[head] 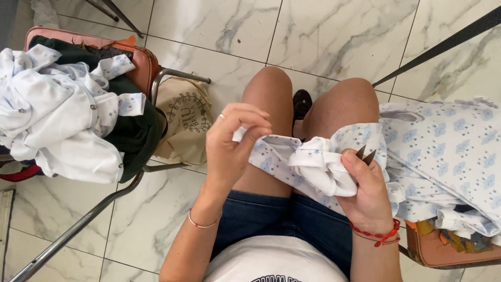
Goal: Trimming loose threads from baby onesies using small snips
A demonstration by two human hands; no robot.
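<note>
Right hand [365, 190], nearest, grips bunched patterned garment [318, 162] plus small snips [365, 154]; garment's long axis runs 9–3 o'clock. Left hand [232, 141] pinches its 9 o'clock end.

Bare-armed person in dark denim shorts [282, 219] and white printed top [271, 261], a ring [222, 116], red cord bracelets on both wrists

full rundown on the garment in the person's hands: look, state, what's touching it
The garment is soft, thin fabric, white with a pale blue printed pattern, its plain white inner side folded outward in a bunched roll. It lies across the person's bare knees. The left hand pinches one edge between fingertips; the right hand grips the bunched part and also holds small dark-tipped snips. To the right it meets a pile of matching cloth; whether they join is unclear.
</note>
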